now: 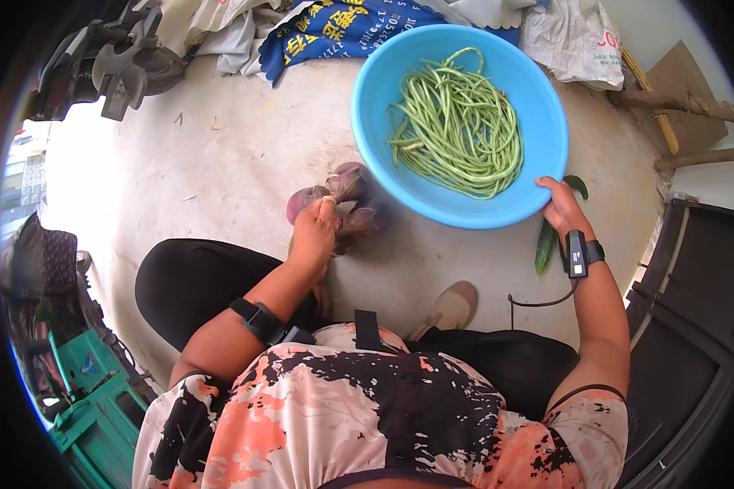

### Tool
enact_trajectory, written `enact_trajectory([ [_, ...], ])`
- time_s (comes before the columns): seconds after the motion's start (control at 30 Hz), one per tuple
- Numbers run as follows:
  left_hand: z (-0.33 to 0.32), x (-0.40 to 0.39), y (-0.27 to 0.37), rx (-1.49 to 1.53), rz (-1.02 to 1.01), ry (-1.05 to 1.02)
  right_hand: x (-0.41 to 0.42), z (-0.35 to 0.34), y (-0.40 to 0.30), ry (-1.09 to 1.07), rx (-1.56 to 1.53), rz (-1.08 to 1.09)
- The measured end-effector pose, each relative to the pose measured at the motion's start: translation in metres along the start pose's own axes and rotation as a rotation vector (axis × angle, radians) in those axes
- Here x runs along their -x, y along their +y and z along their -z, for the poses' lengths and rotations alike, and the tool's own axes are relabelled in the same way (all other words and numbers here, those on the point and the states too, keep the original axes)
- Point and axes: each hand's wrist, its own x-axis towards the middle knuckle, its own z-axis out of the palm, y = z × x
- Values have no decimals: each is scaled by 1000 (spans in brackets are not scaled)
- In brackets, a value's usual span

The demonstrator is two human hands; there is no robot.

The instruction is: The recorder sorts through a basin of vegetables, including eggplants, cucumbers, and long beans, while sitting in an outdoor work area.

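My left hand (315,229) is closed at the brownish top of a cluster of round purple vegetables (347,182) on the floor. Several lie close together there, and my fingers partly cover them. With the thumb over the rim and fingers beneath, my right hand (561,205) grips a light blue plastic basin (459,214). Inside it lies a tangled heap of long green yard-long beans (459,128). Green cucumbers (545,247) rest on the floor beside my right wrist, partly hidden by basin and arm. Whether the basin touches the floor I cannot tell.
Printed woven sacks (342,30) and a pale sack (572,43) lie beyond the basin. Dark metal machinery (122,73) stands at far left, a green machine part (98,397) at near left. Wooden poles (685,104) and a dark panel (685,318) are on the right.
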Motion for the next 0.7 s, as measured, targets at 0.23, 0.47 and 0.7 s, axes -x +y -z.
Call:
enact_trajectory([
  [0.23, 3, -9, -14, -32, -67, -14, -35, -84, -15, -14, -137, 112],
  [0.47, 0, -2, -2, 19, 21, -61, -69, -142, -12, 84, -113, 188],
  [0.7, 3, -5, -3, -14, -14, -79, -56, -131, 16, 46, -68, 162],
])
